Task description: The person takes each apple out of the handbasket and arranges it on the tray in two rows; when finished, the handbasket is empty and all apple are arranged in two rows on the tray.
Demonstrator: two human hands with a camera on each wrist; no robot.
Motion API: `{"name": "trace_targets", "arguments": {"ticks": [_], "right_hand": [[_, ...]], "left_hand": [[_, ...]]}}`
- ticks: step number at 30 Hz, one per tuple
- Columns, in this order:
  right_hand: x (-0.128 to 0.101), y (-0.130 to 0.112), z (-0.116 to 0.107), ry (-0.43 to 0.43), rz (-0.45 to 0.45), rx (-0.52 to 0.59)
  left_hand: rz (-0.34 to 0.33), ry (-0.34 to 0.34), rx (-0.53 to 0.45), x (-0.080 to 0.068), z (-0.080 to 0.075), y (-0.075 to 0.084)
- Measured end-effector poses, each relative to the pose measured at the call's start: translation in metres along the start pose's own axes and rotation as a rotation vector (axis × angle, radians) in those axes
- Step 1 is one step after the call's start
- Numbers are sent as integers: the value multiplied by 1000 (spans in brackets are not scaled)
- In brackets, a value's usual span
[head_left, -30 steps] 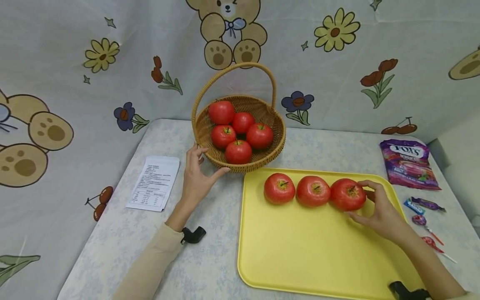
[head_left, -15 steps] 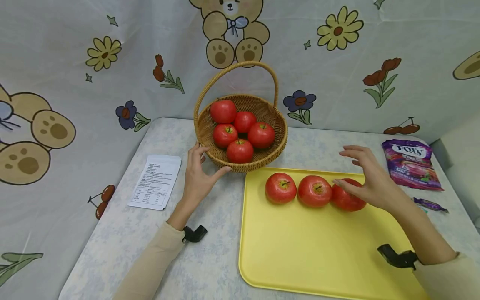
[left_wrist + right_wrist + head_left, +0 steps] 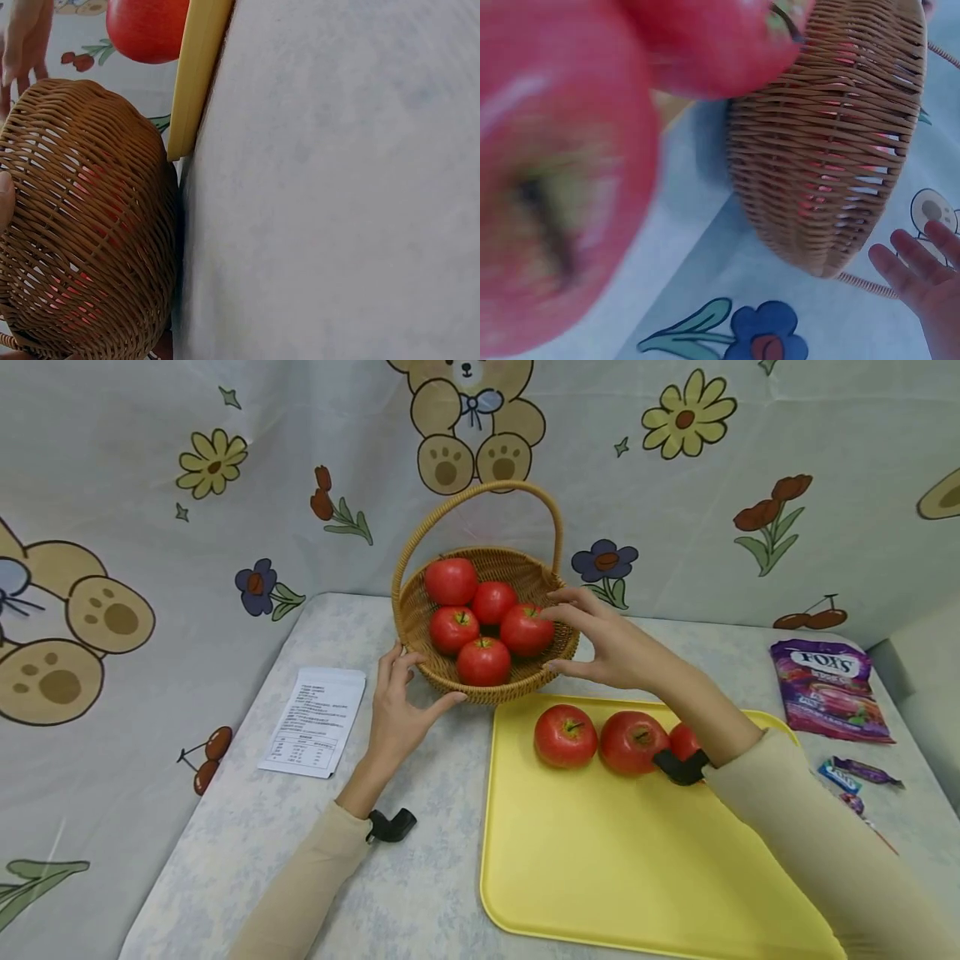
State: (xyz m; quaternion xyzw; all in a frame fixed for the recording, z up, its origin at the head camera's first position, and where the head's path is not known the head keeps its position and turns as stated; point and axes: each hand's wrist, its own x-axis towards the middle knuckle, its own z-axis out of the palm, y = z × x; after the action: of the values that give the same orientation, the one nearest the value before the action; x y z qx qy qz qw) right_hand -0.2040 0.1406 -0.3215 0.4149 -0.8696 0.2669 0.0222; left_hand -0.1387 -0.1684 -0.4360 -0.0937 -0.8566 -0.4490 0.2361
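A wicker basket (image 3: 498, 694) with an arched handle stands at the back of the table, holding several red apples. My left hand (image 3: 401, 714) holds its left front rim, thumb in front and bent fingers at the side. Over the basket's right edge reaches my right hand (image 3: 611, 639), holding nothing, its spread fingers close to the right-hand apple (image 3: 521, 631); contact is unclear. On the yellow tray (image 3: 600, 868), a left apple (image 3: 566, 737), a middle apple (image 3: 633, 742) and a right apple (image 3: 682, 742) form a row. My right forearm partly hides the right one.
A white printed packet (image 3: 315, 722) lies left of my left hand. At the table's right side are a purple candy bag (image 3: 831, 689), a wrapped purple candy (image 3: 868, 772) and a lollipop (image 3: 852, 802). A patterned cloth (image 3: 300, 410) hangs behind the basket.
My right hand has let go of the right apple on the tray, lifted, and moved left to the basket. My left hand stays at the basket's rim.
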Motion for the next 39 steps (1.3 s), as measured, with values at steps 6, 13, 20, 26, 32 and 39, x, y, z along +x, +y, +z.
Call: {"name": "trace_targets", "arguments": {"ticks": [6, 13, 20, 26, 32, 39], "right_hand": [[46, 11, 5, -77, -21, 65], [71, 31, 14, -239, 66, 27], [82, 43, 22, -387, 179, -66], [87, 47, 31, -428, 191, -63], [84, 49, 32, -380, 159, -29], [79, 53, 36, -313, 76, -49]], "left_hand": [[5, 2, -6, 0, 0, 0], [-6, -3, -5, -1, 2, -1], [18, 2, 7, 1, 3, -1], [18, 3, 23, 1, 2, 1], [33, 10, 43, 2, 2, 2], [40, 10, 42, 1, 2, 2]]}}
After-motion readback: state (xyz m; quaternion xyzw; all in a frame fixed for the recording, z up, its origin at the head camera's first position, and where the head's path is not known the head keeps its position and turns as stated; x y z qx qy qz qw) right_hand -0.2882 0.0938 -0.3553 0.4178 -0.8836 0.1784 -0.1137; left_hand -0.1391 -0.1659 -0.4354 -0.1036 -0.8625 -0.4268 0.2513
